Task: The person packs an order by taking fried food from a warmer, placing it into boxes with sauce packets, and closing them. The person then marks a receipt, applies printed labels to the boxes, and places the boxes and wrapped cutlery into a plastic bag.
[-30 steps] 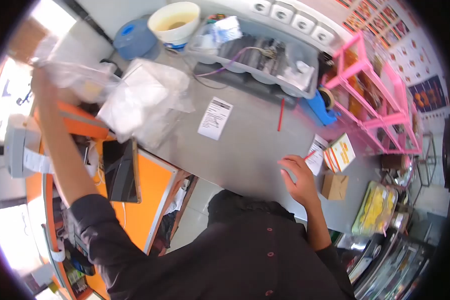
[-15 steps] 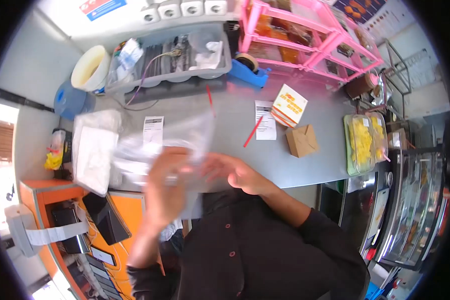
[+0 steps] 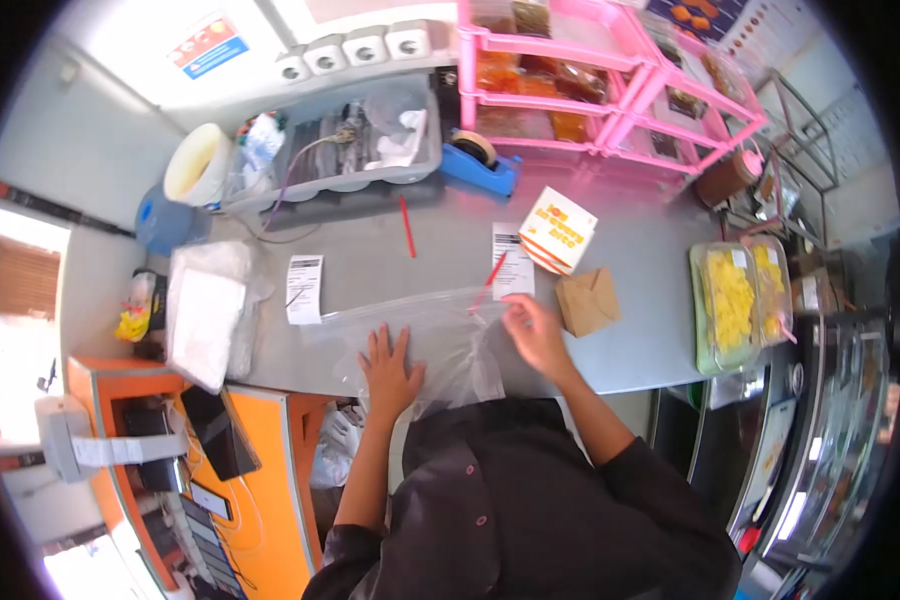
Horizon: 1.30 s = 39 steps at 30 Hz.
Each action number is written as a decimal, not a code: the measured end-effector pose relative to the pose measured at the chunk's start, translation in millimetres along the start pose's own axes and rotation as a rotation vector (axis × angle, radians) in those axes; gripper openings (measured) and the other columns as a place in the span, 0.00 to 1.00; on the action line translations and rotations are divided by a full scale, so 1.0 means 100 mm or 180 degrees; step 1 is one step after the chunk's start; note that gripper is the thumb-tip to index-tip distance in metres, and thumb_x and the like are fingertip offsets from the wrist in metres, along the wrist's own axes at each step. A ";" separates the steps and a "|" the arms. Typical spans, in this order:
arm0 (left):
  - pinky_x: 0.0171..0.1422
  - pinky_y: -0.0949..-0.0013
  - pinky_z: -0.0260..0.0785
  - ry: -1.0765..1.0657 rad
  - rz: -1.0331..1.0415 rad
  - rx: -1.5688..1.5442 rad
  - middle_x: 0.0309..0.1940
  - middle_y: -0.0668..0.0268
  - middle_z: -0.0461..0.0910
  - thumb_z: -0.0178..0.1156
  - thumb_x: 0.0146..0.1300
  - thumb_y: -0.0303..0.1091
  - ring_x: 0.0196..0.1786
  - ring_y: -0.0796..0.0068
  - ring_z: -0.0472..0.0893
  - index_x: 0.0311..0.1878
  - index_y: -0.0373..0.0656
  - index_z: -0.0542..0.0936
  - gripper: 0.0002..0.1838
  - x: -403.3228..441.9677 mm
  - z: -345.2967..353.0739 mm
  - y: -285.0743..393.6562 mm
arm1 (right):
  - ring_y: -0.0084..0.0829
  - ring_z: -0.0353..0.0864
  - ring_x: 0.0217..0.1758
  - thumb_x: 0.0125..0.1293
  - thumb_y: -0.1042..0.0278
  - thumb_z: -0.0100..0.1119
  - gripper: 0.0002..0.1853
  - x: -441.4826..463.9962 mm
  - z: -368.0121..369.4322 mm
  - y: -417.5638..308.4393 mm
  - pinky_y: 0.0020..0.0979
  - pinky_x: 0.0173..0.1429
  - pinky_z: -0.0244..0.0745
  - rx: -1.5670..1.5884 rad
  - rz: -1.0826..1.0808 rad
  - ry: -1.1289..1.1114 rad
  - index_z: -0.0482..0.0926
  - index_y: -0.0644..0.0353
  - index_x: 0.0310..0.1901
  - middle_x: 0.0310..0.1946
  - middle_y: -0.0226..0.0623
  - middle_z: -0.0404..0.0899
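Observation:
A clear plastic bag lies spread over the front of the grey table. My left hand presses flat on it, fingers spread. Just past the bag's right edge, my right hand hovers with loosely bent fingers, and I see nothing held in it. Close to that hand are a brown paper box, a white and orange printed box and a printed receipt with a red stick across it. Another receipt lies beyond my left hand.
A stack of white sheets in plastic lies at the left. Along the back stand a grey divided bin, a blue tape dispenser and pink shelves. Containers of yellow food are at the right. Another red stick lies mid-table.
The plastic bag, lifted and blurred before, is now spread on the table. My left hand has come down flat on it, and my right hand has moved right, toward the brown box.

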<state>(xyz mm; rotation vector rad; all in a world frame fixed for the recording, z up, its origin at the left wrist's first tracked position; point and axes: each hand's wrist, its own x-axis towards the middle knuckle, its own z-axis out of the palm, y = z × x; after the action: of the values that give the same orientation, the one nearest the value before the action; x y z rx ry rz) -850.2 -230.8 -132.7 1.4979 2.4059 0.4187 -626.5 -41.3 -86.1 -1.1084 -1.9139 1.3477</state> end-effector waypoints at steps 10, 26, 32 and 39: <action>0.76 0.24 0.46 0.0658 -0.0059 -0.0086 0.78 0.51 0.57 0.67 0.61 0.45 0.82 0.43 0.51 0.75 0.54 0.67 0.38 0.40 0.00 0.32 | 0.53 0.70 0.66 0.69 0.75 0.61 0.14 0.82 -0.48 -0.22 0.51 0.70 0.65 -0.1437 -0.1782 0.0035 0.78 0.64 0.55 0.57 0.51 0.73; 0.61 0.60 0.70 0.3217 -0.1204 -0.2071 0.52 0.57 0.76 0.68 0.58 0.28 0.56 0.58 0.77 0.53 0.43 0.80 0.18 -1.46 -1.08 -0.99 | 0.55 0.62 0.75 0.56 0.65 0.70 0.28 0.14 1.25 -0.24 0.61 0.71 0.61 -0.3063 -0.1723 -0.2173 0.77 0.50 0.61 0.70 0.50 0.66; 0.66 0.63 0.70 0.4806 -0.1861 -0.2859 0.58 0.62 0.76 0.67 0.64 0.26 0.62 0.70 0.74 0.61 0.42 0.76 0.22 -2.31 -1.79 -2.78 | 0.48 0.76 0.62 0.62 0.72 0.64 0.20 0.22 1.77 -1.22 0.45 0.66 0.70 -0.1844 -0.1508 -0.2185 0.79 0.59 0.57 0.54 0.49 0.78; 0.68 0.64 0.69 0.4365 -0.1866 -0.2435 0.67 0.57 0.73 0.67 0.64 0.25 0.70 0.67 0.71 0.73 0.42 0.62 0.36 -2.53 -2.79 -4.21 | 0.43 0.79 0.56 0.64 0.72 0.63 0.19 -0.45 3.53 -2.94 0.38 0.59 0.74 -0.0945 -0.2047 -0.3142 0.79 0.62 0.58 0.52 0.44 0.79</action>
<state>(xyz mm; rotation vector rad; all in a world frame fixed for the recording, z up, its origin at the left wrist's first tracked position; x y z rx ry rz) -1194.6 -663.7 -17.8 -0.0169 2.6259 2.3814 -978.0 -298.6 66.8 0.2244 -2.8637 1.3319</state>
